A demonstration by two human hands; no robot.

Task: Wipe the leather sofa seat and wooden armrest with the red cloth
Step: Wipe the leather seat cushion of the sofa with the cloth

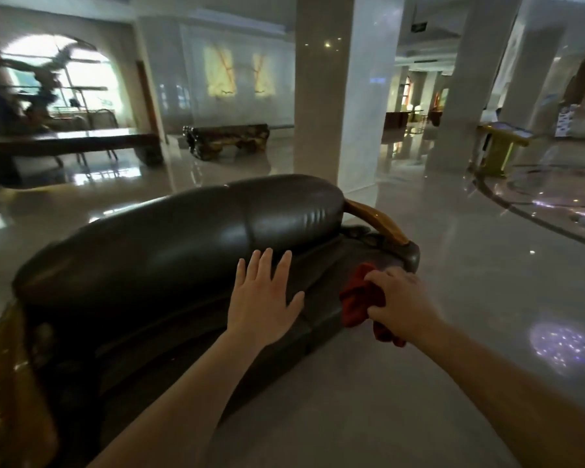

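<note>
A dark leather sofa (169, 251) stretches from lower left to centre right, its rounded backrest behind the seat. A curved wooden armrest (379, 221) rises at its right end. My left hand (262, 295) lies flat with fingers spread on the seat at the foot of the backrest. My right hand (401, 298) grips a bunched red cloth (360, 304) and presses it on the seat's front right part, just short of the armrest's base. Part of the cloth hangs below my hand over the seat's front edge.
Glossy tiled floor (453, 265) surrounds the sofa. A white square pillar (331, 96) stands right behind it. A long dark table (65, 146) and a carved wooden bench (227, 138) sit at the back left. A yellow stand (500, 143) is at the right.
</note>
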